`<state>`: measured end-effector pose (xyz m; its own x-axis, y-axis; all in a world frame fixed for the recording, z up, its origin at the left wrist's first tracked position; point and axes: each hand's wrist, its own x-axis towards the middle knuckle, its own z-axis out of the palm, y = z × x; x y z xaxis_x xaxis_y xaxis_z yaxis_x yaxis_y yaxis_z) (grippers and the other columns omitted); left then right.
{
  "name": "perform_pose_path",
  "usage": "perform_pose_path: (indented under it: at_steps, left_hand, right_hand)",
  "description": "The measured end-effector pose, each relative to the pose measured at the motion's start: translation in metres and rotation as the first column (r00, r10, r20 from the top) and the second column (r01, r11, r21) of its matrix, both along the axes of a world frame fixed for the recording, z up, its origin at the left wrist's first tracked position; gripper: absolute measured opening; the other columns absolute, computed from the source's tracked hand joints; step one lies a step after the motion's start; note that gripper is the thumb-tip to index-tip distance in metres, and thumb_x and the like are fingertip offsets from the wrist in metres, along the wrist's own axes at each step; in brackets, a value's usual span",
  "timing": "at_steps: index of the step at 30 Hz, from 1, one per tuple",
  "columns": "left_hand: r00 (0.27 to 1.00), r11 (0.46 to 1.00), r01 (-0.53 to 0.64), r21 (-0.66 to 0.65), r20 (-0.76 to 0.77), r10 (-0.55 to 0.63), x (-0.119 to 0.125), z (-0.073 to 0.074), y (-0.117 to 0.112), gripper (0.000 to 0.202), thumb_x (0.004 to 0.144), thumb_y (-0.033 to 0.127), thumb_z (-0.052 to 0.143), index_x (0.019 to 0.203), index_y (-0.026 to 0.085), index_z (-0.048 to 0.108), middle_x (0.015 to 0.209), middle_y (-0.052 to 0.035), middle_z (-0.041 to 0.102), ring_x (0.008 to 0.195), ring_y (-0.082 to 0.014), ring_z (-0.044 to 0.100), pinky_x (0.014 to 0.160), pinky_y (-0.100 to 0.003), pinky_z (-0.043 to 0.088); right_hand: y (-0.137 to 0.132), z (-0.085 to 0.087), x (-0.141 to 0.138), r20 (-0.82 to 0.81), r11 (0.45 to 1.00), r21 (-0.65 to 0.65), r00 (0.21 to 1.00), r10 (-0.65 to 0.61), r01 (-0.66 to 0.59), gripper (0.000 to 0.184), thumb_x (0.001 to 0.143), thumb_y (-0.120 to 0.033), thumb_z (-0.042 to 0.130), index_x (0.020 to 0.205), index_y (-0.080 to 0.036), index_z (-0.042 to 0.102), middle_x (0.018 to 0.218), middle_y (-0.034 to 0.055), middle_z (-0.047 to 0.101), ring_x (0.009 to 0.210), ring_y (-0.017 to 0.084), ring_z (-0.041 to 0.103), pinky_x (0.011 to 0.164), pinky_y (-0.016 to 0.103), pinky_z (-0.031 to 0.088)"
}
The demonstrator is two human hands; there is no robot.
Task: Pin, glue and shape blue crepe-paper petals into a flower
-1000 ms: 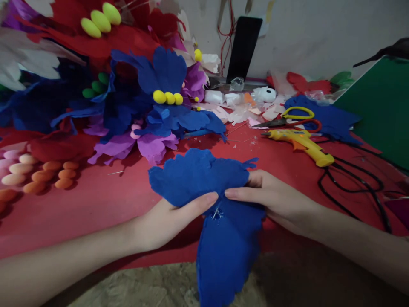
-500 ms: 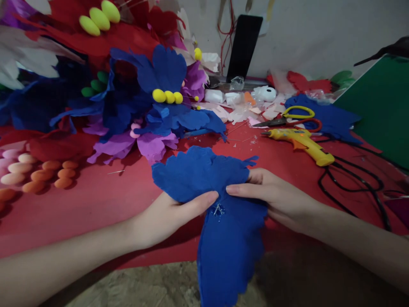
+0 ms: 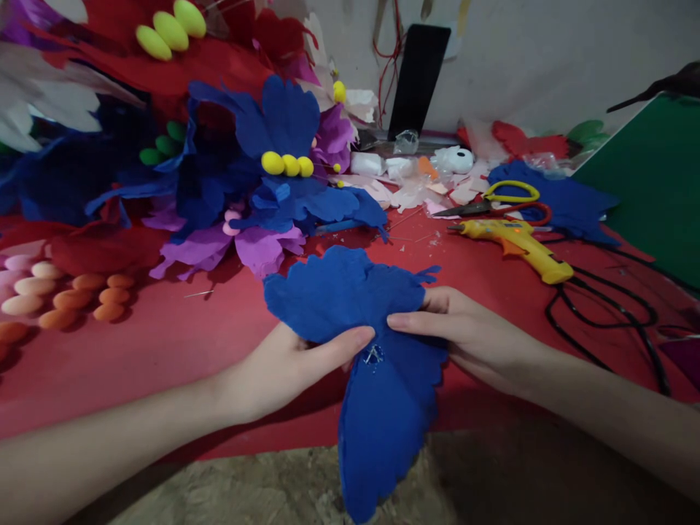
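A blue paper butterfly point(image 3: 391, 408) hangs between my two hands above the front edge of the red table, one scalloped wing up and the other pointing down. My left hand point(image 3: 295, 364) grips it from the left, thumb pressed on top near the middle and fingers hidden underneath. From the right, my right hand point(image 3: 464, 328) pinches it with the thumb laid on top. Just below the thumbs, a shiny patch that looks like clear glue point(image 3: 374, 355) shows on the blue surface, with thin pale lines in it.
A yellow glue gun point(image 3: 519, 244) with a black cord lies right, beside scissors point(image 3: 508, 200). Finished-looking paper butterflies point(image 3: 289, 175) are heaped at the left. Orange and pink egg-shaped pieces point(image 3: 76, 299) lie in front of them. A dark phone-like slab point(image 3: 418, 80) leans on the wall.
The blue butterfly's lower wing has swung slightly left and narrowed in view. Both hands keep their grip almost unmoved.
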<state>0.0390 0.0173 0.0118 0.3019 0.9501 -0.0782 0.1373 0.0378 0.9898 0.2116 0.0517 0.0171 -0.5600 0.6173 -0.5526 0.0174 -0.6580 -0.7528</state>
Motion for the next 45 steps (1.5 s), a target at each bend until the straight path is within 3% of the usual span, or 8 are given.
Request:
perform_pose_path:
  at_steps: [5,10,17,28,37,41,45]
  left_hand:
    - [0.999,1.0,0.029,-0.007,0.025,-0.029,-0.0001,0.0005,0.0005,0.015,0.072,0.026,0.05,0.058,0.023,0.045,0.064,0.0039,0.058,0.072,-0.0156,0.058,0.079,-0.028,0.048]
    - [0.998,0.999,0.051,-0.007,0.031,-0.051,-0.0008,0.0011,0.0001,0.015,0.073,0.025,0.05,0.058,0.023,0.047,0.054,0.005,0.054,0.078,-0.0173,0.059,0.083,-0.029,0.047]
    - [0.998,0.999,0.045,-0.002,0.038,-0.045,-0.0001,-0.0021,-0.0003,0.015,0.071,0.022,0.05,0.056,0.02,0.049,0.052,0.0061,0.049,0.05,-0.0096,0.046,0.064,-0.023,0.048]
    - [0.995,0.996,0.089,-0.012,0.046,-0.088,0.0011,-0.0012,-0.0003,0.015,0.071,0.02,0.048,0.056,0.019,0.049,0.052,0.0059,0.049,0.048,-0.0081,0.046,0.052,-0.019,0.042]
    - [0.997,0.999,-0.004,-0.037,0.072,0.007,-0.0023,-0.0053,0.0004,0.024,0.076,0.026,0.045,0.053,0.019,0.046,0.053,0.0052,0.046,0.054,-0.0091,0.045,0.058,-0.02,0.04]
    - [0.996,0.996,-0.072,-0.044,0.049,0.074,-0.0034,-0.0078,-0.0003,0.023,0.075,0.028,0.046,0.054,0.019,0.046,0.055,0.0042,0.049,0.058,-0.0113,0.048,0.061,-0.023,0.041]
    - [0.99,0.993,-0.11,-0.032,0.084,0.113,-0.0029,-0.0067,-0.0002,0.022,0.075,0.029,0.046,0.055,0.02,0.046,0.057,0.0037,0.05,0.058,-0.012,0.048,0.061,-0.024,0.041]
  right_hand:
    - [0.0009,-0.0035,0.0017,0.012,0.999,0.041,0.999,0.035,-0.036,0.023,0.054,-0.021,0.073,0.073,-0.012,0.065,0.07,0.0022,0.064,0.06,0.006,0.059,0.057,0.012,0.047]
    - [0.0028,-0.0031,0.0006,0.108,0.995,0.051,0.991,0.085,-0.09,0.029,0.05,-0.026,0.076,0.073,-0.011,0.066,0.075,0.0045,0.065,0.063,0.008,0.06,0.062,0.016,0.048]
    - [0.003,-0.0035,0.0009,0.134,0.992,0.074,0.987,0.093,-0.103,0.034,0.049,-0.031,0.076,0.076,-0.012,0.067,0.077,0.0043,0.065,0.062,0.007,0.059,0.06,0.015,0.047]
    - [0.0025,-0.0004,-0.0013,0.168,0.995,0.028,0.981,0.095,-0.101,0.037,0.042,-0.03,0.078,0.069,-0.009,0.065,0.072,0.0048,0.064,0.062,0.009,0.06,0.061,0.018,0.048]
    - [0.0049,-0.0016,0.0014,0.066,0.999,0.038,0.997,0.029,-0.031,0.035,0.054,-0.031,0.074,0.08,-0.009,0.065,0.076,0.0061,0.064,0.065,0.01,0.061,0.065,0.019,0.05]
    - [0.0064,-0.0016,0.0033,0.064,0.997,0.06,0.997,0.035,-0.039,0.029,0.054,-0.023,0.073,0.078,-0.01,0.064,0.07,0.0034,0.063,0.06,0.007,0.06,0.058,0.013,0.048]
    - [0.0073,0.0031,0.0059,0.084,0.992,0.107,0.995,0.059,-0.068,0.025,0.055,-0.019,0.071,0.078,-0.01,0.064,0.077,0.0049,0.064,0.065,0.009,0.061,0.06,0.014,0.049]
